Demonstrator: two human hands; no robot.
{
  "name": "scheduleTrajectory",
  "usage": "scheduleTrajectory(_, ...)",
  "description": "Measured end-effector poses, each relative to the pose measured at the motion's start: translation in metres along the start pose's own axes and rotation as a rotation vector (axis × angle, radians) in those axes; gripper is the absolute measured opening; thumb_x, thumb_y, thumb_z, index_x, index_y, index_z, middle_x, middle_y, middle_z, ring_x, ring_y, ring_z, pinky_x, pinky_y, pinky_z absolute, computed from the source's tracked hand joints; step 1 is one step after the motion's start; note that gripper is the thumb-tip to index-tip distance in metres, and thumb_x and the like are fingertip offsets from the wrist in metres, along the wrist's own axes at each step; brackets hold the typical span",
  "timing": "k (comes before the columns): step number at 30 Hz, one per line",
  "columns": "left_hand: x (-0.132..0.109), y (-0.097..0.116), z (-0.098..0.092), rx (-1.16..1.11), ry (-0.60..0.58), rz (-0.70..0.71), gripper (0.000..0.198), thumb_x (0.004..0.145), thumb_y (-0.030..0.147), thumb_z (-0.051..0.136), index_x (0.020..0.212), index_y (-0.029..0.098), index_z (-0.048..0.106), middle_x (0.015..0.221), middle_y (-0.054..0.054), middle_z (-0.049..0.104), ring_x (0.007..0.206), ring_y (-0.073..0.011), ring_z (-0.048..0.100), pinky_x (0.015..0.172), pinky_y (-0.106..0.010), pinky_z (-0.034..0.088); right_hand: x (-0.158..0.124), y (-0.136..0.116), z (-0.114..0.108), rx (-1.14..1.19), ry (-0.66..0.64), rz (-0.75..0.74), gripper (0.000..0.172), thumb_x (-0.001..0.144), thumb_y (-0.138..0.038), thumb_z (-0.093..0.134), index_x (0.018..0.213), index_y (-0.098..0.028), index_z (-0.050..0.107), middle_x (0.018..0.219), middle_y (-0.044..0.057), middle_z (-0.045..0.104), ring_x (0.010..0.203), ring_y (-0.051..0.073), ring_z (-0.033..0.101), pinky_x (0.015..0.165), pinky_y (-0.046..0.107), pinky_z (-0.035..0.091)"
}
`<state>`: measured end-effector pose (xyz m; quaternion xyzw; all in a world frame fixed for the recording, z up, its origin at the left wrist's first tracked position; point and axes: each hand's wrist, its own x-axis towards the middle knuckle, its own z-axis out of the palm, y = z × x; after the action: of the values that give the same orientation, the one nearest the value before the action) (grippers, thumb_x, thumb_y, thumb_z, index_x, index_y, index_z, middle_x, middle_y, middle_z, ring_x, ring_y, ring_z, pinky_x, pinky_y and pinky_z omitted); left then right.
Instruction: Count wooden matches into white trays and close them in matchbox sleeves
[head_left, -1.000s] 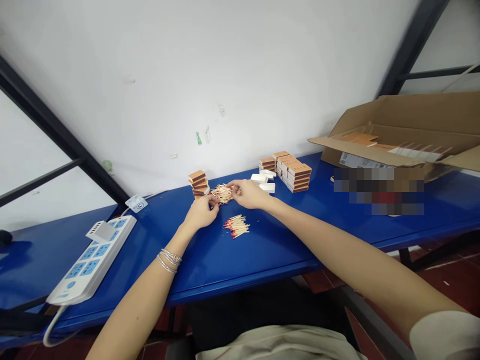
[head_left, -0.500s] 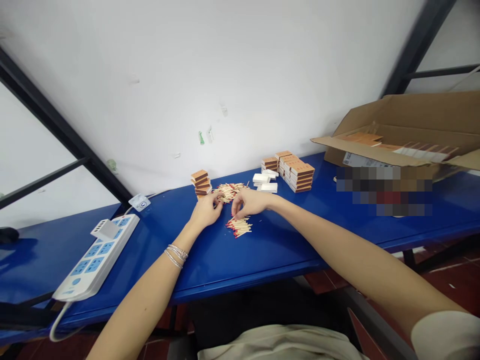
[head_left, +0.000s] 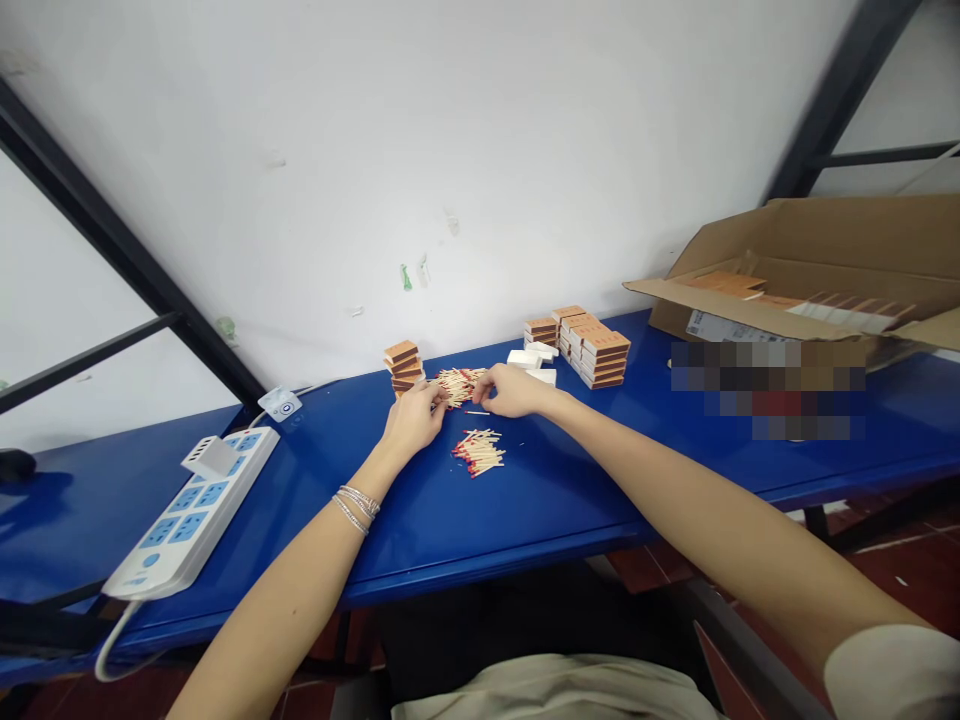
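Observation:
A heap of red-tipped matches (head_left: 459, 384) lies toward the wall, between my two hands. At its left edge my left hand (head_left: 414, 418) has curled fingers; anything pinched in them is hidden. My right hand (head_left: 514, 391) reaches in from the right, thumb and fingers pressed together at the heap's near right side, and their contents cannot be made out. One loose match (head_left: 478, 413) shows just below those fingertips. Closer to me is a smaller pile of matches (head_left: 481, 453), most heads toward the left. Behind my left hand rises a stack of matchboxes (head_left: 403, 362).
On the blue table (head_left: 480, 540), white box trays (head_left: 525, 358) and stacked matchboxes (head_left: 596, 348) stand behind my right hand. An open cardboard box (head_left: 817, 230) holds more boxes at the right. A power strip (head_left: 191, 510) lies left, near a small white device (head_left: 280, 404).
My right hand has moved away from the near pile, back toward the far heap. A single match now shows between the two piles. My left hand has hardly moved.

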<state>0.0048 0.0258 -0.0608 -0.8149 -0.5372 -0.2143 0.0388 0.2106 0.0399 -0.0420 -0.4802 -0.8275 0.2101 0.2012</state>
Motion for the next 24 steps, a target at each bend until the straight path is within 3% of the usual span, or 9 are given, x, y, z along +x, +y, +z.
scheduleTrajectory(8, 0.000, 0.001, -0.002, 0.045, 0.011, -0.010, 0.019, 0.093, 0.023, 0.051, 0.101, 0.022, 0.068, 0.105, -0.006, 0.067, 0.096, -0.0223, 0.065, 0.079, -0.030, 0.049, 0.003, 0.002, 0.009, -0.030, -0.040, 0.013, 0.025, 0.068, -0.006, 0.063, 0.088, -0.015, 0.077, 0.086, 0.005, 0.077, 0.080, 0.018, 0.070, 0.068, 0.021, 0.049)
scheduleTrajectory(14, -0.002, 0.003, -0.006, 0.053, 0.061, -0.001, 0.020, 0.093, 0.022, 0.051, 0.102, 0.021, 0.068, 0.104, -0.005, 0.069, 0.094, -0.0222, 0.066, 0.077, -0.030, 0.049, 0.001, -0.003, 0.007, 0.036, -0.213, -0.110, 0.024, 0.071, -0.007, 0.062, 0.087, -0.014, 0.078, 0.083, 0.004, 0.077, 0.075, 0.016, 0.068, 0.066, 0.019, 0.049)
scheduleTrajectory(17, -0.004, 0.007, -0.010, 0.043, 0.114, 0.006, 0.019, 0.093, 0.023, 0.052, 0.102, 0.020, 0.069, 0.102, -0.006, 0.069, 0.090, -0.0210, 0.066, 0.076, -0.029, 0.049, 0.002, -0.001, 0.007, 0.101, -0.135, -0.105, 0.018, 0.072, -0.009, 0.064, 0.082, -0.014, 0.078, 0.081, 0.004, 0.076, 0.072, 0.014, 0.067, 0.064, 0.019, 0.048)
scheduleTrajectory(21, -0.006, 0.013, -0.015, -0.109, 0.256, 0.047, 0.017, 0.090, 0.024, 0.055, 0.096, 0.019, 0.070, 0.096, -0.005, 0.071, 0.072, -0.0152, 0.064, 0.071, -0.028, 0.049, 0.002, -0.004, 0.012, 0.432, 0.012, 0.026, 0.018, 0.082, -0.027, 0.064, 0.084, -0.014, 0.075, 0.077, 0.004, 0.074, 0.047, 0.007, 0.054, 0.044, 0.018, 0.038)
scheduleTrajectory(24, -0.007, 0.017, -0.014, -0.368, 0.267, -0.058, 0.015, 0.085, 0.027, 0.060, 0.091, 0.018, 0.070, 0.079, -0.002, 0.072, 0.054, -0.0111, 0.060, 0.060, -0.025, 0.047, 0.002, -0.012, 0.018, 0.818, 0.056, 0.159, 0.026, 0.085, -0.037, 0.063, 0.092, -0.014, 0.073, 0.073, 0.005, 0.072, 0.038, 0.004, 0.044, 0.034, 0.018, 0.020)
